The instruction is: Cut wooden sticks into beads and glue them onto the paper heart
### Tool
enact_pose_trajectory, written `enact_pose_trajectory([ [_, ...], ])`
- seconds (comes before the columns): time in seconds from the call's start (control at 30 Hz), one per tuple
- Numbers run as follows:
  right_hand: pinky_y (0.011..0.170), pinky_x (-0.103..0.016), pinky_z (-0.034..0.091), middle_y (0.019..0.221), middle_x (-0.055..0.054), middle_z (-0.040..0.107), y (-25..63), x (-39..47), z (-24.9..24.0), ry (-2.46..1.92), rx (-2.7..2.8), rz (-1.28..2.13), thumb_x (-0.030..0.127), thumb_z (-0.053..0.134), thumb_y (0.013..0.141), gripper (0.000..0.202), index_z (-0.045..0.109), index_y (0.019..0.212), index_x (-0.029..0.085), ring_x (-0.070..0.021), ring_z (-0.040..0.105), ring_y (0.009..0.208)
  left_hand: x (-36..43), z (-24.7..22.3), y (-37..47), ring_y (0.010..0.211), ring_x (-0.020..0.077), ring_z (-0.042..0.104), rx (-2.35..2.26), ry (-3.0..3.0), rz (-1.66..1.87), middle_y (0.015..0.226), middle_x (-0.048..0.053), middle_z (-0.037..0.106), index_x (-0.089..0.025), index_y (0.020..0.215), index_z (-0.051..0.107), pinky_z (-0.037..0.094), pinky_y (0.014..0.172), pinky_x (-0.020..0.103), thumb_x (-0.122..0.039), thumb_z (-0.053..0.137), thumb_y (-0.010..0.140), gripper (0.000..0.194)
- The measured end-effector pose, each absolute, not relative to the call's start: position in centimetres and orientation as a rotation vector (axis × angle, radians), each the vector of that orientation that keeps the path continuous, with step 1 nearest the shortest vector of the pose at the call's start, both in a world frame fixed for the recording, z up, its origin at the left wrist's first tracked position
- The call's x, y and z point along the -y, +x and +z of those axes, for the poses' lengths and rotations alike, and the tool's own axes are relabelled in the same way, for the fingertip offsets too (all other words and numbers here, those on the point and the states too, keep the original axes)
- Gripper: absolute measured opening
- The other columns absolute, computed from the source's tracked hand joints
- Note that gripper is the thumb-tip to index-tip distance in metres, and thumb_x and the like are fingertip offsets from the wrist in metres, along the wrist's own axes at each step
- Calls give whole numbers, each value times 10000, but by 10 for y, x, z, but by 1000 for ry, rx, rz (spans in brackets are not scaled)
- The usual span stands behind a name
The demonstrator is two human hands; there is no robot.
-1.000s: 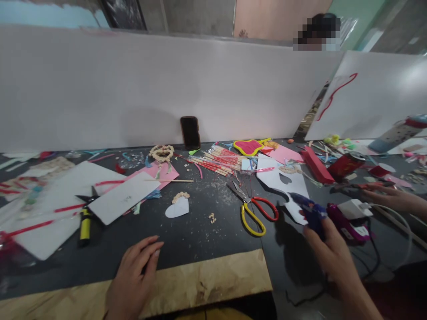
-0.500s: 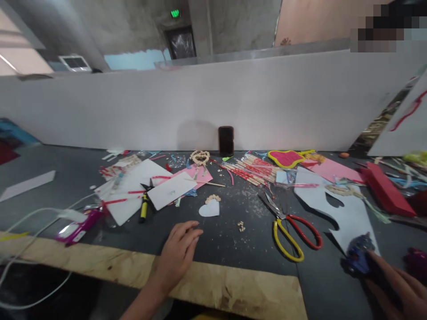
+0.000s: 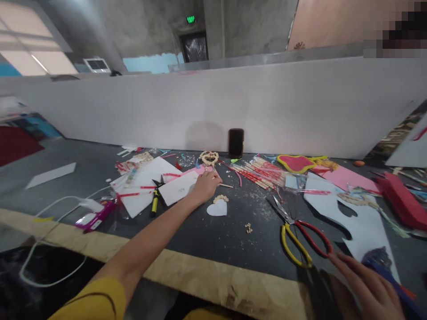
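My left hand [image 3: 206, 186] reaches across the table, its fingers bunched over a thin wooden stick [image 3: 227, 186] whose right end sticks out. Pink paper [image 3: 200, 170] lies partly under that hand. Just in front of it is a white paper heart [image 3: 217, 208] with a curved row of small beige beads [image 3: 220, 198] along its top edge. At the lower right, my right hand [image 3: 367, 284] is open, fingers stretched out, the tips at the red handle of the scissors [image 3: 289, 222]. A dark blue object [image 3: 380, 260], partly hidden, lies beside that hand.
A small pile of beads [image 3: 248, 228] lies mid-table. Black-and-yellow pliers [image 3: 155, 202], white sheets [image 3: 138, 206] and a purple glue gun [image 3: 96, 217] with a white cable are on the left. Red-patterned sticks [image 3: 255, 171], cut white paper [image 3: 363, 218] and a phone [image 3: 236, 143] are farther back.
My left hand has moved forward from the table's front edge to the wooden stick. My right hand has come off the dark blue object and moved left towards the scissors. The view has shifted.
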State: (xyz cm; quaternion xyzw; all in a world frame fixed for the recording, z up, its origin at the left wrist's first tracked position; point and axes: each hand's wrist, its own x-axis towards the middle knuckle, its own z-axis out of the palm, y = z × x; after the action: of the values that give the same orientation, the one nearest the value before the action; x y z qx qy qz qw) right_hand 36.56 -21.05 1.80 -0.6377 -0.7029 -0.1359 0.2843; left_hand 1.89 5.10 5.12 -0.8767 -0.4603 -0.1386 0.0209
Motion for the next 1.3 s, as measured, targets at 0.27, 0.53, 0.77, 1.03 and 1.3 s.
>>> enact_pose_trajectory([
  [0.27, 759, -382, 462, 1109, -96, 533, 331, 209, 13, -1611, 1983, -325, 300, 473, 803, 382, 480, 1183, 267, -246, 531, 956, -72, 41, 47, 977, 256, 444, 1366, -2767, -352, 946, 95, 574, -173, 785, 642, 358, 810, 400, -187, 523, 807, 122],
  [0.53, 828, -407, 449, 1070, -84, 576, 331, 186, 15, -1598, 1989, -200, 270, 466, 810, 331, 533, 1134, 262, -240, 529, 990, -31, 69, 33, 870, 195, 511, 1444, -2758, -542, 926, 83, 558, -152, 922, 539, 410, 751, 308, -174, 351, 881, 194],
  [0.77, 901, -470, 385, 1093, -149, 581, 321, 154, 17, -1856, 1962, -196, 284, 435, 824, 317, 553, 1087, 152, -284, 486, 1048, 57, 73, 17, 914, 171, 561, 1564, -2961, -928, 979, 54, 612, -205, 1037, 553, 437, 789, 277, -265, 312, 912, 278],
  [1.03, 864, -456, 384, 1027, -166, 614, 315, 139, 25, -2048, 1810, -83, 280, 509, 761, 321, 577, 1044, 145, -293, 536, 966, 106, 57, 15, 800, 159, 594, 1739, -3067, -1056, 872, 37, 639, -215, 893, 608, 458, 680, 235, -314, 395, 886, 234],
  [1.3, 675, -347, 492, 915, -83, 658, 311, 154, 40, -1964, 1503, 241, 441, 516, 772, 397, 546, 1084, 197, -204, 617, 748, 111, 62, 26, 819, 141, 595, 1823, -3046, -1249, 869, 25, 650, -216, 899, 616, 448, 717, 228, -292, 419, 882, 212],
])
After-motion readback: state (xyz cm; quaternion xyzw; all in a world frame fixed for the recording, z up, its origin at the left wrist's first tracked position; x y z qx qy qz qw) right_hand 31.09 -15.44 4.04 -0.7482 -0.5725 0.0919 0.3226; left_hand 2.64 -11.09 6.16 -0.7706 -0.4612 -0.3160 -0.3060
